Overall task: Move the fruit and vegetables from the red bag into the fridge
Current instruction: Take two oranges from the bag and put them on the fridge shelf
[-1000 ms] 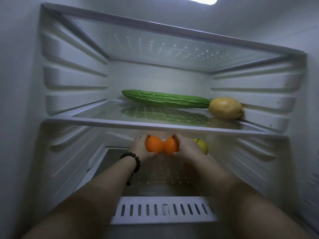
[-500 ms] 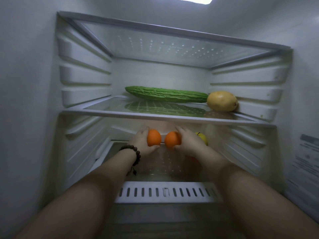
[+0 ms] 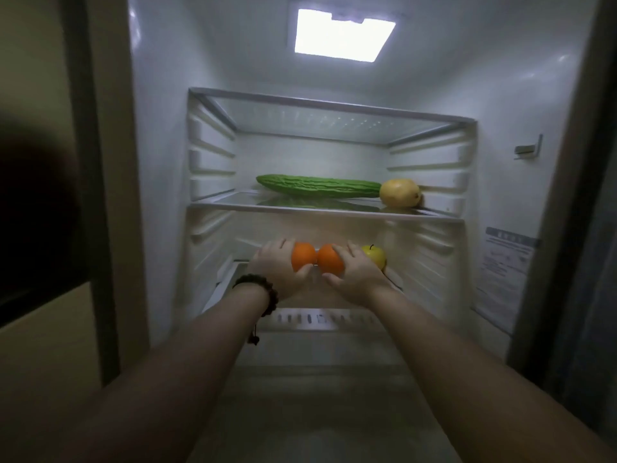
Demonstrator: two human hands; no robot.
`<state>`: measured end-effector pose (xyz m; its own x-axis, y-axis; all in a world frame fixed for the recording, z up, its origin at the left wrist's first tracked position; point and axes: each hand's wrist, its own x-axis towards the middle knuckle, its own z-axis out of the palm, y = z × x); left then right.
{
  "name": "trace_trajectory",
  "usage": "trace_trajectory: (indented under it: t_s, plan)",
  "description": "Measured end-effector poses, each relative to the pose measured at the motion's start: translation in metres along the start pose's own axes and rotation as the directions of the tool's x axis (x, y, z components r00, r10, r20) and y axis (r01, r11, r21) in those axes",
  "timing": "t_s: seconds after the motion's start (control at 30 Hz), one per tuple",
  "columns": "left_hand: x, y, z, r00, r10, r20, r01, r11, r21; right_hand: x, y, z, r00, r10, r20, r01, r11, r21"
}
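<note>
Head camera looks into the open fridge (image 3: 160, 162), and both my arms reach forward into it. My left hand (image 3: 278, 270) is curled around one orange (image 3: 302, 256), fingers over its top and thumb beneath. My right hand (image 3: 355, 274) grips a second orange (image 3: 330, 259) the same way. The two oranges touch each other between my hands, at about the centre of the view, below the middle glass shelf (image 3: 320, 208) and above the lower shelf. A dark bead bracelet (image 3: 258, 289) sits on my left wrist.

Just behind my right hand, at 3 o'clock from the oranges, a yellow-green apple (image 3: 375, 255) rests on the lower shelf. On the middle glass shelf, at 12 o'clock from my hands, a long bitter gourd (image 3: 317, 186) lies crosswise, its right end touching a lemon (image 3: 400, 192) at about 1 o'clock. Higher still, an upper glass shelf (image 3: 334, 108) spans the cavity, and the interior light (image 3: 340, 36) glows at 12 o'clock on the ceiling. A printed label (image 3: 507, 259) is stuck to the right wall at 3 o'clock.
</note>
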<state>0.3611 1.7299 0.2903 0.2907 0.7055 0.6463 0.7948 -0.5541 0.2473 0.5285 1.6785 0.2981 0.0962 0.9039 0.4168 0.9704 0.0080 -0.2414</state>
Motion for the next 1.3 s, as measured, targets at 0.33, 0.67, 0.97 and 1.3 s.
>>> trace_trajectory:
  t_s: [0.33,0.67,0.97,1.3]
  plan:
    - [-0.120,0.017,-0.059,0.998,0.050,-0.026,-0.050,0.999,-0.001,-0.126,-0.050,-0.007,0.993,0.040,-0.107,-0.031,0.996,0.080]
    - [-0.253,0.036,-0.105,0.995,0.061,0.080,-0.059,0.998,-0.023,-0.278,-0.099,-0.009,0.977,0.110,-0.182,-0.090,0.989,0.115]
    - [-0.337,0.089,-0.122,0.989,0.079,0.125,-0.064,0.991,-0.119,-0.392,-0.096,-0.022,0.948,0.192,-0.254,-0.179,0.981,0.075]
    - [-0.435,0.203,-0.132,0.935,0.293,0.200,-0.224,0.924,-0.309,-0.547,-0.060,-0.071,0.869,0.331,-0.368,-0.350,0.937,0.017]
